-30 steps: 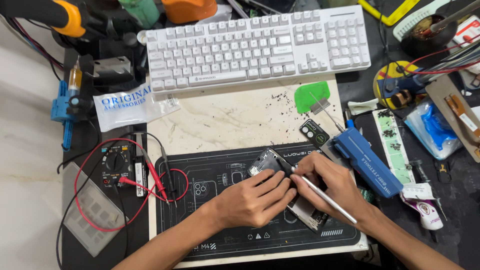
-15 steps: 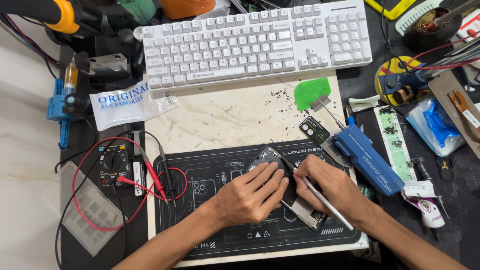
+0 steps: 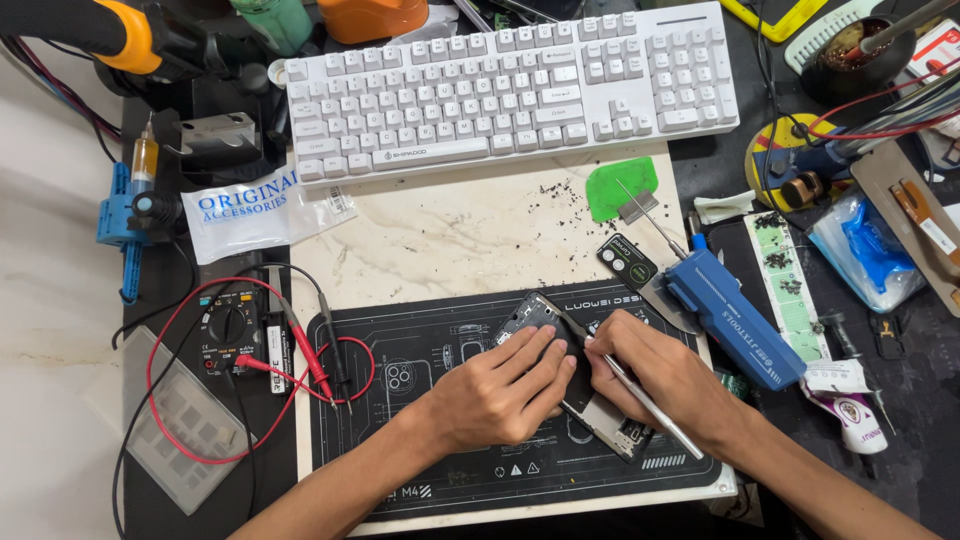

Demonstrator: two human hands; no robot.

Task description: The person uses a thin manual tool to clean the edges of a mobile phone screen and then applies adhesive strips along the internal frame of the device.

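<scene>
Right now the opened phone lies slanted on the black work mat, near-centre of the desk, w/ both hands on it. Left hand lies flat over the phone's middle, fingers pressed down, closed on nothing. Right hand is pinched narrow round a thin metal tool, its far tip at the phone's far right edge, handle running near-right past the wrist. Phone's far corner and near-right end poke out from under the hands.

Open room: pale marble-look slab far of the mat, speckled w/ black crumbs, up to the white keyboard. Right is tight: blue electric screwdriver just beside the right hand, green plastic pick farther off. Left, a black multimeter w/ looping red and black leads crossing the mat's left edge.
</scene>
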